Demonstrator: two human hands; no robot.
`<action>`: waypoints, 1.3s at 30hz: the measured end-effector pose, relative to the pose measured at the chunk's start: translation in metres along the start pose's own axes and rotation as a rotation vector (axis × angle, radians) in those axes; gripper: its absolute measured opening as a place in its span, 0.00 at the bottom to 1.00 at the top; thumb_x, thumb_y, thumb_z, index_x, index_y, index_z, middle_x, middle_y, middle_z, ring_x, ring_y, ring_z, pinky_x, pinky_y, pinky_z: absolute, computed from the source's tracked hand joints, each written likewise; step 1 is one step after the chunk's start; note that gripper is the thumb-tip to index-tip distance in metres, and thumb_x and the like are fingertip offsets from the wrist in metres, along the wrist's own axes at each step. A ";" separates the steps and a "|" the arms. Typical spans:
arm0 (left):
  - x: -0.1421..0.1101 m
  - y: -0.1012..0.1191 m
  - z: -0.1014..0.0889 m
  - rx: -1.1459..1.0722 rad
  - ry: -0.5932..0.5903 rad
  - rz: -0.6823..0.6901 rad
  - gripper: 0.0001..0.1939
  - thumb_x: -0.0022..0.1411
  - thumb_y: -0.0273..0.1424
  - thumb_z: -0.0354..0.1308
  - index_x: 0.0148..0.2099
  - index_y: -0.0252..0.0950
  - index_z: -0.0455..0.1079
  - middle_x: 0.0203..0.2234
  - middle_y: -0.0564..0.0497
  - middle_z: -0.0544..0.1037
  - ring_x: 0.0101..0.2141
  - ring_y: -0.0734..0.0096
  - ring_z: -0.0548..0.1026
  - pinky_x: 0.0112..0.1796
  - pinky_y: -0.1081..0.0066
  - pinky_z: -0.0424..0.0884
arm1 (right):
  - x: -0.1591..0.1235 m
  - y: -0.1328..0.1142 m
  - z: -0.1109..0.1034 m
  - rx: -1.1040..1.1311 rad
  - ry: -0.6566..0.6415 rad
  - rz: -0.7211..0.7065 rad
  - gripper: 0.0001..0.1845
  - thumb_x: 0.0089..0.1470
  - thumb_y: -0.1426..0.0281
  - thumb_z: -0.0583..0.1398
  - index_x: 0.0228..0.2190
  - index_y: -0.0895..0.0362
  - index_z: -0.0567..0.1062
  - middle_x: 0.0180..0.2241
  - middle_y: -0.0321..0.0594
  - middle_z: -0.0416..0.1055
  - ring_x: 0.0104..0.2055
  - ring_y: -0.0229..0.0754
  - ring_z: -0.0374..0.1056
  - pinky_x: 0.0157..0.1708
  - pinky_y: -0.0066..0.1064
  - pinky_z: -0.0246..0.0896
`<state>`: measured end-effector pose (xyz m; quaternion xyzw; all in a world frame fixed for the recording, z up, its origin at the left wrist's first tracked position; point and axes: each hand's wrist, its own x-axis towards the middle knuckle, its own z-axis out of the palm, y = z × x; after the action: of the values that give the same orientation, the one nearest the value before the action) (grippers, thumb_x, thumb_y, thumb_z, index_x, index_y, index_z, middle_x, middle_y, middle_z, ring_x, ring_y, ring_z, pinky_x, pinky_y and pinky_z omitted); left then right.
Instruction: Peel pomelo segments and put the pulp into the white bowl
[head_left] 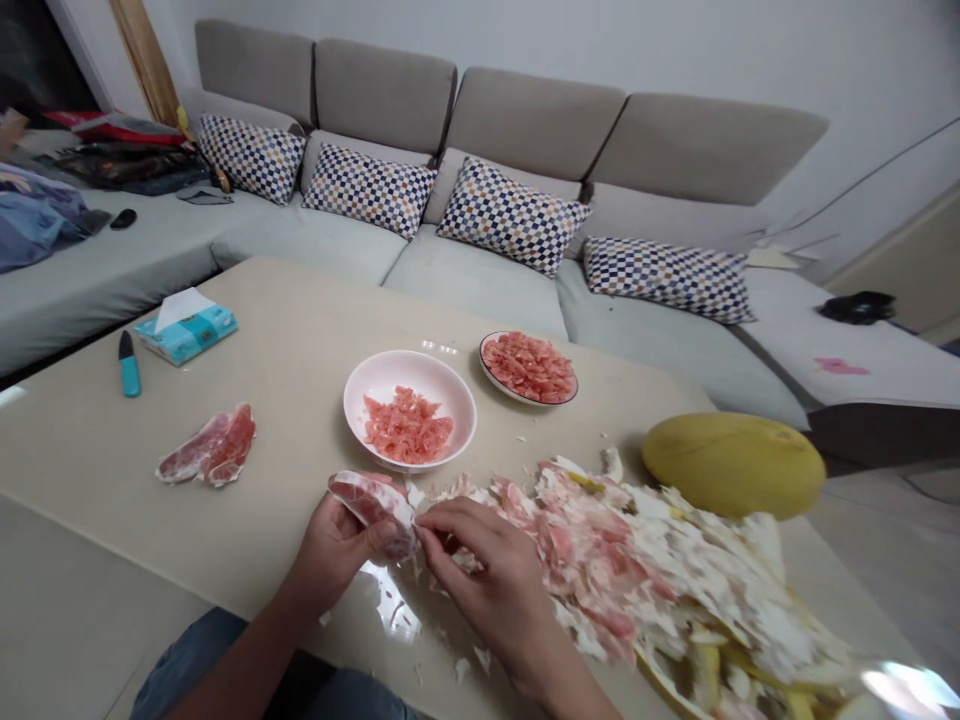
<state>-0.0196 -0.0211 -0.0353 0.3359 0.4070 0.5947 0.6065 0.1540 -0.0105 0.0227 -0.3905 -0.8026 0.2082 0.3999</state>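
My left hand (334, 550) is closed around a red pomelo segment (373, 505) with whitish membrane on it, held above the table edge. At the segment's right end, the thumb and forefinger of my right hand (480, 565) pinch its membrane; the exact bit between the fingertips is too small to make out. Just beyond my hands stands a white bowl (409, 365) with peeled pomelo flesh (409, 425) in it. To the right of my right hand spreads a heap of torn membrane and rind (600, 560). More unpeeled segments (210, 447) lie on the left of the table.
A dish heaped with pomelo flesh (529, 367) stands behind the bowl. A whole yellow pomelo (735, 465) rests at the right behind the peelings. On the left are a teal-handled knife (130, 370) and a tissue pack (187, 328). A sofa (480, 290) borders the table's far side.
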 end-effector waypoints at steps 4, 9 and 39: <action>0.002 -0.006 -0.006 0.016 -0.069 -0.037 0.23 0.49 0.33 0.71 0.47 0.35 0.70 0.38 0.45 0.81 0.38 0.63 0.79 0.41 0.67 0.74 | -0.002 -0.001 0.004 -0.076 0.013 0.002 0.07 0.55 0.77 0.58 0.30 0.56 0.75 0.27 0.39 0.73 0.27 0.39 0.69 0.27 0.27 0.65; 0.003 -0.005 -0.009 0.011 -0.150 -0.092 0.24 0.48 0.35 0.72 0.46 0.34 0.71 0.35 0.46 0.81 0.36 0.61 0.79 0.38 0.65 0.74 | 0.001 0.003 -0.004 -0.059 0.090 0.070 0.07 0.54 0.78 0.57 0.28 0.56 0.71 0.27 0.38 0.70 0.26 0.37 0.66 0.26 0.27 0.63; -0.006 -0.004 0.002 0.358 -0.049 -0.034 0.18 0.53 0.34 0.68 0.46 0.35 0.73 0.37 0.46 0.81 0.37 0.61 0.78 0.40 0.66 0.73 | -0.001 0.007 0.003 -0.136 -0.097 0.016 0.09 0.55 0.77 0.57 0.27 0.58 0.76 0.23 0.37 0.71 0.23 0.36 0.65 0.23 0.25 0.58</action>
<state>-0.0157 -0.0272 -0.0379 0.4459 0.4973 0.4939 0.5568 0.1553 -0.0074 0.0164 -0.4125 -0.8302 0.1754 0.3314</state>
